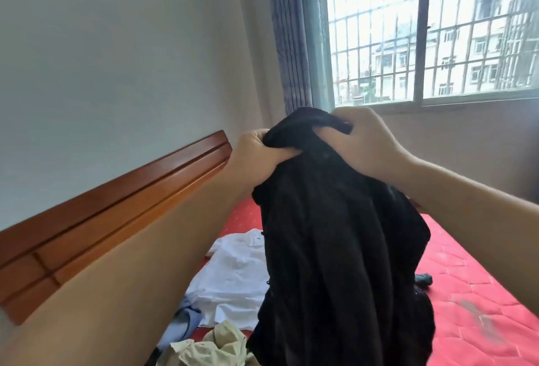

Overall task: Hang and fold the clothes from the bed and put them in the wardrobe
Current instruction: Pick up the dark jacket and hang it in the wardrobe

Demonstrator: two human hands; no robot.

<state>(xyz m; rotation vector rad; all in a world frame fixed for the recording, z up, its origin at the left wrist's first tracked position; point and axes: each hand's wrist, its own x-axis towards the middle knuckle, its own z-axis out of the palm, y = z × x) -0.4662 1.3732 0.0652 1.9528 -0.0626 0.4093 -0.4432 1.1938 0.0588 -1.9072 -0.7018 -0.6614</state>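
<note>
Fabric bunched at the top is the weak point here. The left hand [256, 151] and the right hand [369, 139] are both raised, close together, fingers curled tight round the upper edge of a black garment [335, 234], which hangs straight down from them toward the bed [472, 292]. Neither hand seems to hold a clean seam or shoulder, so if one grip loosens to search for a corner, the cloth could slide out and drop. Below the hands lie a white shirt [233, 272], a beige garment [210, 345] and a pale blue piece [180, 325]; the black hem hangs over them and could drag or tangle them when shaken out. A small dark item [424, 279] lies below the right hand. No hanger or wardrobe is in view.
</note>
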